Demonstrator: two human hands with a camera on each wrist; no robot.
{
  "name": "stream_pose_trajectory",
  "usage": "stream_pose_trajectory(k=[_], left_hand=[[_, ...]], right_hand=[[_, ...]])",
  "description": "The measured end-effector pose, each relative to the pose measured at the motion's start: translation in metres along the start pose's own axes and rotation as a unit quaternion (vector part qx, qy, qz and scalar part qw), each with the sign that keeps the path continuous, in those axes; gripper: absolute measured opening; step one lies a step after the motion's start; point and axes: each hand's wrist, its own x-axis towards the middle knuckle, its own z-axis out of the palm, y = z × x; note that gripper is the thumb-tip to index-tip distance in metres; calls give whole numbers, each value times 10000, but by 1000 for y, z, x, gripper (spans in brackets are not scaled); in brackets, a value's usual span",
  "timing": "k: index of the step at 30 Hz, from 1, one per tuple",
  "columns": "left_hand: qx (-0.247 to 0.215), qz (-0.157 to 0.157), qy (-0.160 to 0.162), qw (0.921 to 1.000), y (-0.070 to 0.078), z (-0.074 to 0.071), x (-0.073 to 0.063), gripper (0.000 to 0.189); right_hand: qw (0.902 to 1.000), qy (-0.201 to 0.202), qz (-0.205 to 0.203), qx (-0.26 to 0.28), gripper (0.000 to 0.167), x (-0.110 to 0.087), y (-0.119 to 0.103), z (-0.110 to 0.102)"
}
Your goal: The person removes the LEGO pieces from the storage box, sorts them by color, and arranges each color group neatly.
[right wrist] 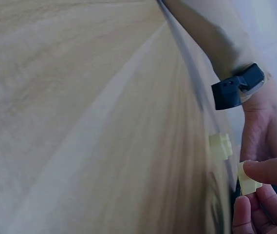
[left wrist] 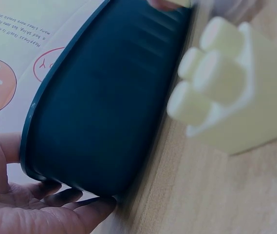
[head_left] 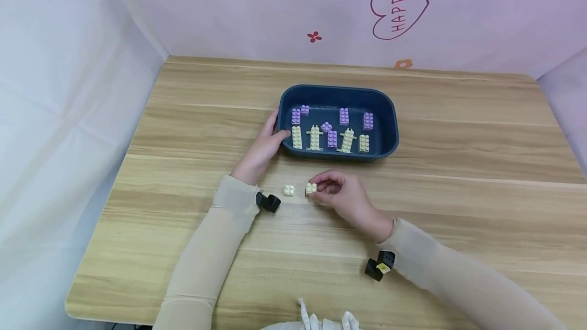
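Observation:
My left hand grips the left end of a dark blue plastic box, thumb over the rim and fingers against the outside wall. In front of the box, my right hand pinches a small pale yellow toy brick between thumb and fingers; the right wrist view also shows this pinched brick. A second pale yellow brick stands studs up on the table just left of it. That loose brick looms large in the left wrist view, apart from the box.
Inside the box lie several purple bricks and several pale yellow bricks, some with bar-like pieces sticking out sideways. The wooden table meets a printed white cloth at the back.

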Motion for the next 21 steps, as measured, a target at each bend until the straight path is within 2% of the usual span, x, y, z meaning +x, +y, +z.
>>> stream_pose_trajectory(k=[3, 12, 21], left_hand=[[9, 30, -4, 10000, 0, -1, 0, 68], [43, -14, 29, 10000, 1, 0, 0, 67], [-31, 59, 28, 10000, -1, 1, 1, 68]], right_hand=[[9999, 40, -74, -57, 25, 1, 3, 5], [9994, 97, -252, 213, 26, 4, 9, 15], [9982, 272, -539, 56, 24, 4, 13, 21]])
